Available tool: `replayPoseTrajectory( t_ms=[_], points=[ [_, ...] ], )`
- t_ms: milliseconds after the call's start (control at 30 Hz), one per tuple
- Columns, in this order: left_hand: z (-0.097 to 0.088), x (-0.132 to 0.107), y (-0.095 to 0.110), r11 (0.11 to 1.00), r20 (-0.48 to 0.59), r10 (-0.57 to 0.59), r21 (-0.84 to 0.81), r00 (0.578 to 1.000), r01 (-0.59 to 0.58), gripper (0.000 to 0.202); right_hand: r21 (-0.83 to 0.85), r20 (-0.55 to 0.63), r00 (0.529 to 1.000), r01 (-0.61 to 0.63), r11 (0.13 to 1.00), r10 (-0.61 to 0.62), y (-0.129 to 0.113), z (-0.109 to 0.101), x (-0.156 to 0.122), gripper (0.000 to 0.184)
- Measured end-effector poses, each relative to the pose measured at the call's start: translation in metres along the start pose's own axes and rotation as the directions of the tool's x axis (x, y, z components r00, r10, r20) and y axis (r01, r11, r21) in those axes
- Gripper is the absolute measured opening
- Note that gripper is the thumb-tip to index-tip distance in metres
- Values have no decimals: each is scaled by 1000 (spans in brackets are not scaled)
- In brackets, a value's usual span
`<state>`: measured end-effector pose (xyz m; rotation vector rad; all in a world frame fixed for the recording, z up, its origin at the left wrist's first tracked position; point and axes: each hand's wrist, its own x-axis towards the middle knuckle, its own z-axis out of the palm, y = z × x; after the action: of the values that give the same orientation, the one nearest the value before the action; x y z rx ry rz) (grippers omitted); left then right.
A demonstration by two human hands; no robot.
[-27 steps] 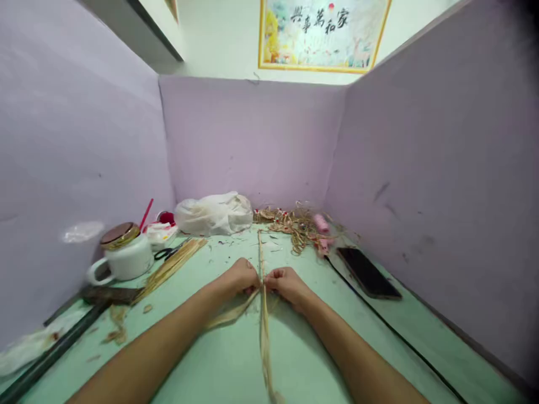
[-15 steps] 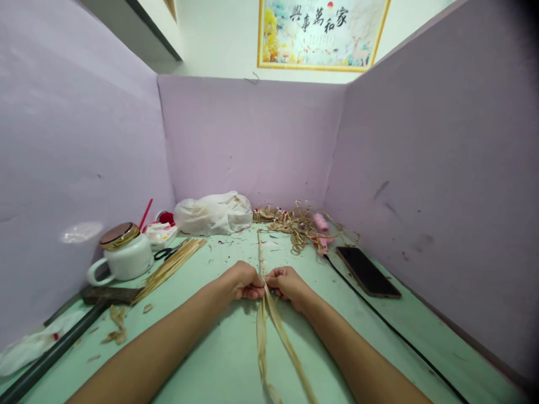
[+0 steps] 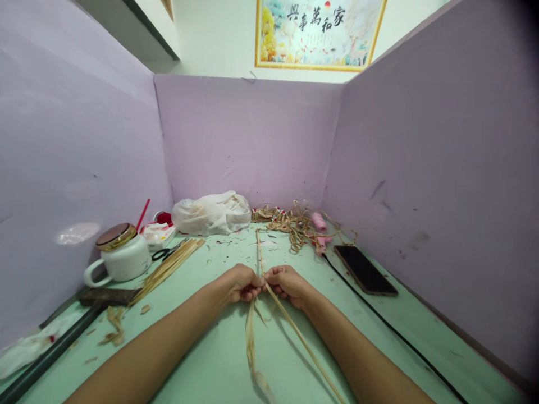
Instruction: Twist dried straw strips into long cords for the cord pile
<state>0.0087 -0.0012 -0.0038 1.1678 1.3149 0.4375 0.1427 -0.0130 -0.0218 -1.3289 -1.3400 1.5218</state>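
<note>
Nearest the camera, two loose straw strips [image 3: 251,342] are trailing over the green table [image 3: 202,365]. One is drooping straight toward the near edge. The other is running off near-right as a thin, taut line. Both are fanning out from one point between the hands.

Left hand [image 3: 239,283] and right hand [image 3: 287,282] are meeting knuckle to knuckle at mid-table. Each grip is pressed together, fingertips pinching the straw where the loose strips are joining. The pinch point is sitting in the small gap between the two hands. Which strip each hand is holding, I cannot tell.

Beyond the grip, a narrow plaited length [image 3: 259,249] is lying flat and stretching straight toward the far wall. It is starting right at the fingertips.

To the left, a dark bar [image 3: 50,353] is lying along the table edge with straw scraps [image 3: 113,331] beside it. Farther on, a bundle of straw strips [image 3: 170,265] is resting at an angle, with black scissors [image 3: 165,252] just beside its far end. A white mug [image 3: 120,259] with a gold lid is standing left of them.

To the right, a black cable [image 3: 400,336] is running near to far, and a dark phone [image 3: 364,269] is lying face up beside it.

At the far edge, a white plastic bag [image 3: 213,212] is slumping against the purple partition [image 3: 248,140]. A tangle of woven straw [image 3: 290,224] and a pink spool [image 3: 319,221] are sitting right of it.
</note>
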Motion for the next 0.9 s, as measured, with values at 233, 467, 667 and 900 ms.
replayPoseTrajectory(
  t_ms=[233, 467, 667, 900],
  points=[
    [0, -3, -1, 998, -105, 35, 47, 994, -30, 6, -17, 70, 997, 31, 999, -30, -4, -1, -4, 11],
    [-5, -3, -4, 985, -18, 169, 28, 985, -169, 11, -104, -9, 999, 33, 994, -34, -4, -1, -5, 15],
    [-1, 0, -7, 993, -105, 118, 19, 987, -117, 6, -245, -71, 987, 121, 962, -143, -5, 3, -6, 12],
    [4, -6, -6, 982, -149, 188, 61, 971, -181, 7, -384, -58, 969, 202, 901, -241, 8, -2, 6, 8]
  ],
)
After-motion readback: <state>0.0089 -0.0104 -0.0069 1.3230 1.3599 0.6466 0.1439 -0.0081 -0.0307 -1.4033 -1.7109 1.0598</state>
